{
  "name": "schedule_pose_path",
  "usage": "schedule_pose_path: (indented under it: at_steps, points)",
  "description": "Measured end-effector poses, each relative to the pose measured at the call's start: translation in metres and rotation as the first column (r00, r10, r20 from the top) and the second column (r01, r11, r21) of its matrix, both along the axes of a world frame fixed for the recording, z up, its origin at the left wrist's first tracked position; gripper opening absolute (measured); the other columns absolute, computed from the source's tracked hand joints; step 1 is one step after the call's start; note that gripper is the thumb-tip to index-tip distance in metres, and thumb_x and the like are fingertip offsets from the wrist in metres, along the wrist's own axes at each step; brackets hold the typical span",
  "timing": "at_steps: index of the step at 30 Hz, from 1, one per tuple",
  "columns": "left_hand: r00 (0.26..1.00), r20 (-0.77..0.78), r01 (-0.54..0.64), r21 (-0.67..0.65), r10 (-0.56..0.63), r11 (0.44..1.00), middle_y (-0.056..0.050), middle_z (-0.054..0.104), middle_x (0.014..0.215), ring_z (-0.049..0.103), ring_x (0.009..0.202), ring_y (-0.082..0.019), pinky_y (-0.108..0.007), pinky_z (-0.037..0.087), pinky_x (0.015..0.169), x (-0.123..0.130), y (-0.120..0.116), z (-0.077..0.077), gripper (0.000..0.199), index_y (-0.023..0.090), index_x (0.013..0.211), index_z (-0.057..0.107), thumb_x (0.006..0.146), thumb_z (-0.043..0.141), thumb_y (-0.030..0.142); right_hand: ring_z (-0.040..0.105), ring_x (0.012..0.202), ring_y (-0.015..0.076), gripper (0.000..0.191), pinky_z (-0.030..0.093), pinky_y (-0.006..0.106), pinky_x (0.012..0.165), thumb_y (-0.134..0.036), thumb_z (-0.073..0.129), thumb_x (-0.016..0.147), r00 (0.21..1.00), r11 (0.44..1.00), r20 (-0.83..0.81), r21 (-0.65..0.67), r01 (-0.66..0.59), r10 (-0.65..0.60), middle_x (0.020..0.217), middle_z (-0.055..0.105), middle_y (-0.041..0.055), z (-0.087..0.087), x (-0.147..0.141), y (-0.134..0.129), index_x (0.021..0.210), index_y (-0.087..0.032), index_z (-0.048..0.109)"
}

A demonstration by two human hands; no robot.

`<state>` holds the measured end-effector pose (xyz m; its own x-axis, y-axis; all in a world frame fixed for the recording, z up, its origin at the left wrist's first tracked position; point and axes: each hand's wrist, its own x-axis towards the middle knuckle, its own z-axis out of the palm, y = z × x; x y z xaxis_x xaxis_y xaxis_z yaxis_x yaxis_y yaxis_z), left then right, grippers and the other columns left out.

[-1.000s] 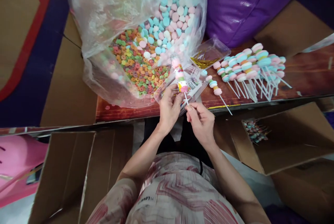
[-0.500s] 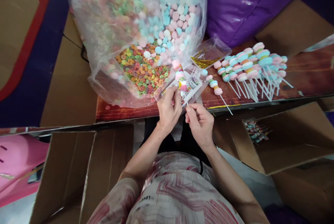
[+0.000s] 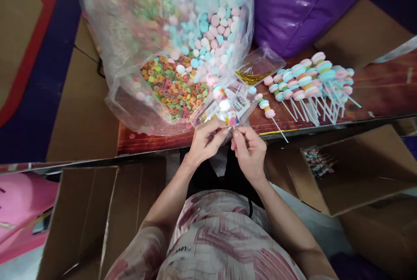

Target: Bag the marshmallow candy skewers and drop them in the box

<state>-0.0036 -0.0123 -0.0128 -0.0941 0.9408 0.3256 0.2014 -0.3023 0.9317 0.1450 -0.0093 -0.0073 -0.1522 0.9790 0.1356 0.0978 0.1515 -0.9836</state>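
A dark wood bench (image 3: 384, 93) carries a candy bag (image 3: 156, 32) at 11 o'clock; both hands, left hand (image 3: 203, 141) and right hand (image 3: 249, 151), pinch a candy skewer (image 3: 223, 101).

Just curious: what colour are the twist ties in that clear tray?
Gold, shiny twist ties; the head view shows them.

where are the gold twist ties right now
In the head view the gold ties lie in a clear tray right of centre on the table, between the big candy bag and the pile of skewers.
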Motion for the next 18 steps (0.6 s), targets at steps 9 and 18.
schedule_pose_path:
  at_steps: [9,18]
  points:
    - [0.754,0.641,0.122,-0.354,0.146,0.927,-0.006,0.077,0.087,0.075,0.091,-0.021,-0.032,0.059,0.083,0.015,0.02,0.005,0.043,0.019,0.092,0.074,0.081,0.081,0.059,0.052,0.052,0.0105,0.02,0.043,0.024,0.056,-0.028,0.052,0.102,0.963,0.974,0.27,0.218,-0.068,0.007,0.061,0.058,-0.0041,-0.009,-0.003,0.001,0.085,-0.022,0.062]
    - [0.602,0.792,0.255,-0.317,0.107,0.914,-0.009,0.078,0.081,0.071,0.075,-0.019,-0.028,0.054,0.063,0.022,0.017,0.016,0.033,0.014,0.082,0.079,0.074,0.09,0.044,0.055,0.057,0.0141,0.016,0.047,0.028,0.061,-0.035,0.054,0.101,0.969,0.993,0.237,0.079,-0.088,0.067,0.068,0.061,-0.0019,-0.001,0.002,0.016,0.092,-0.024,0.061]
